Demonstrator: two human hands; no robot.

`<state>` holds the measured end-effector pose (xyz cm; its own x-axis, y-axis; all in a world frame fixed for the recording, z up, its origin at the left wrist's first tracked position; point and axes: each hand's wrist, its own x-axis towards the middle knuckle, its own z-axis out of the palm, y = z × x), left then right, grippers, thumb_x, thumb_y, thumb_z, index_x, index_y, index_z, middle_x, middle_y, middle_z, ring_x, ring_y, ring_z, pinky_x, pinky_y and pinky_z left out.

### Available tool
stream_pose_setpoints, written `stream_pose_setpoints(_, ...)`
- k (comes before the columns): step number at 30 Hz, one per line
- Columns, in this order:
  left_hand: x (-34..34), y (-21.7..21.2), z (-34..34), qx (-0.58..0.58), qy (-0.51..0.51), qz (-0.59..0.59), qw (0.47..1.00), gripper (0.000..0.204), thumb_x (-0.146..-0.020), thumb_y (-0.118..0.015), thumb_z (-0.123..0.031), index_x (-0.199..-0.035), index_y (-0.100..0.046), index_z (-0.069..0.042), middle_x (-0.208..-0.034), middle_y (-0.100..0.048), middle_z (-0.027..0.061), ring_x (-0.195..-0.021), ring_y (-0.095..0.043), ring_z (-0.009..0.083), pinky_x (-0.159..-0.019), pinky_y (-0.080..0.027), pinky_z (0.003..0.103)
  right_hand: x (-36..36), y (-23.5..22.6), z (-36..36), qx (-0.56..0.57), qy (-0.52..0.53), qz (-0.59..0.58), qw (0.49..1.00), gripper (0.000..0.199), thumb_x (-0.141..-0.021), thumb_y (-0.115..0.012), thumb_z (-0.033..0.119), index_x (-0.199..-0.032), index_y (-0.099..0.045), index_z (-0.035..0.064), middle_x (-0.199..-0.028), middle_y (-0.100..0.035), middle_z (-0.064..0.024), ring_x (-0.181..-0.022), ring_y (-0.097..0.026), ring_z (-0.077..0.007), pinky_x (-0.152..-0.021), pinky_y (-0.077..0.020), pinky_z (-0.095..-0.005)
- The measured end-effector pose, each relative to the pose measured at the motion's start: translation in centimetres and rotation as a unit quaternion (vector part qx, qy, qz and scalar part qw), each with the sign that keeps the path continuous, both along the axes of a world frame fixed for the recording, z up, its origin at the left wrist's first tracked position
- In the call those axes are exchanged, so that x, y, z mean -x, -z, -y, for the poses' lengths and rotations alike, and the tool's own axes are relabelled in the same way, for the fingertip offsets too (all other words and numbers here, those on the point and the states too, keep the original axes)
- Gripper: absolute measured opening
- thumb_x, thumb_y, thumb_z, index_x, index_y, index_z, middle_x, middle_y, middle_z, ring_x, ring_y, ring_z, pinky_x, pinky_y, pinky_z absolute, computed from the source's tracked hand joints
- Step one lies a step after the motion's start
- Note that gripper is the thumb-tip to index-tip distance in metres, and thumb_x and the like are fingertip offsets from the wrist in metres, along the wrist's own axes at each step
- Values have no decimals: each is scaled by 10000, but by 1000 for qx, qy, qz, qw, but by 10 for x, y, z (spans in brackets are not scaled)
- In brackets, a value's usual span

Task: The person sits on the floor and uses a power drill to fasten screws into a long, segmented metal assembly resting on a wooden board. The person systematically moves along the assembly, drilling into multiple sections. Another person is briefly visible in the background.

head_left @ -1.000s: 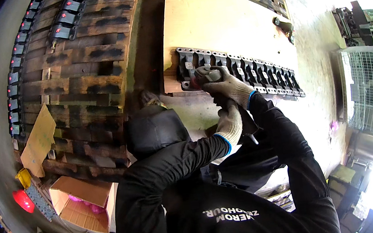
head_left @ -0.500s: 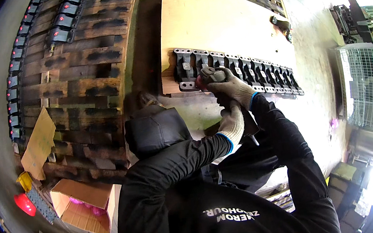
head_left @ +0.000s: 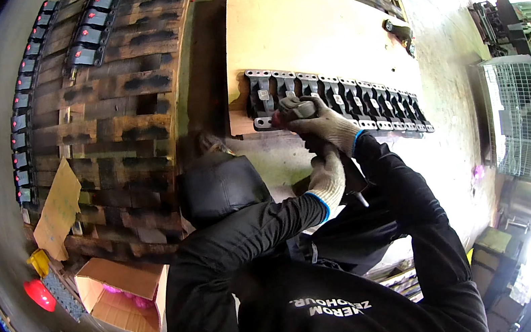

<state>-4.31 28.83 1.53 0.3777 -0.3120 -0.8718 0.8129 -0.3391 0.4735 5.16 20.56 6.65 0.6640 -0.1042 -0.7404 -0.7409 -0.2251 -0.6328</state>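
Right hand [head_left: 324, 124] grips grinder [head_left: 292, 111], pointing left; left hand [head_left: 327, 178] clasps its rear.

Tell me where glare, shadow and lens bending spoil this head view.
Head view: daylight blows out the right edge and lower right corner, washing the concrete floor; the dark sleeves and the stained wooden pallets sit in murky shadow; fisheye bends the row of metal castings and the plywood board; black vignette rings the frame.

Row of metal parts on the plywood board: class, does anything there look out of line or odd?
The metal parts lie in one even row on the plywood board. One small dark piece sits alone near the board's far edge, apart from the row. The right hand holds a tool at the row's left end.
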Motion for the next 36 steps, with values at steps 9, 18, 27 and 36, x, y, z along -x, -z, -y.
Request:
stream_pose_setpoints(9,-13,-17,-17,0,8,-13,1000,943,-987,-211,-788,-1441,-485,-9,-1363,-628,248,-1285,-601,425,-1090,-455,476,-5,12,-3,10,-14,2,1000,903,-860,-857,276,-1553,-314,78,-1034,-650,-128,-720,-658,-165,-630,-597,-310)
stream_pose_setpoints(18,-2,-17,-1,14,53,-30,998,902,-1000,-270,-748,-1497,-446,-16,-1490,-506,288,-1416,-479,419,-1149,-396,477,12,-8,16,60,-10,-12,998,993,-850,-862,315,-1594,-257,59,-1101,-668,-150,-741,-668,-165,-629,-594,-314)
stream_pose_setpoints(27,1,-15,0,28,47,-13,998,934,-984,-277,-767,-1458,-442,20,-1416,-565,307,-1321,-569,430,-1095,-451,483,21,-20,14,27,65,-4,998,900,-874,-839,287,-1574,-312,82,-1106,-660,-124,-795,-668,-158,-674,-598,-313)
stream_pose_setpoints(36,9,1,0,44,-37,-12,998,802,-1020,-324,-703,-1353,-485,8,-1303,-615,270,-1221,-626,400,-1026,-499,426,5,-13,2,12,22,-22,999,977,-859,-845,288,-1608,-247,99,-1079,-666,-136,-765,-671,-168,-659,-594,-313)
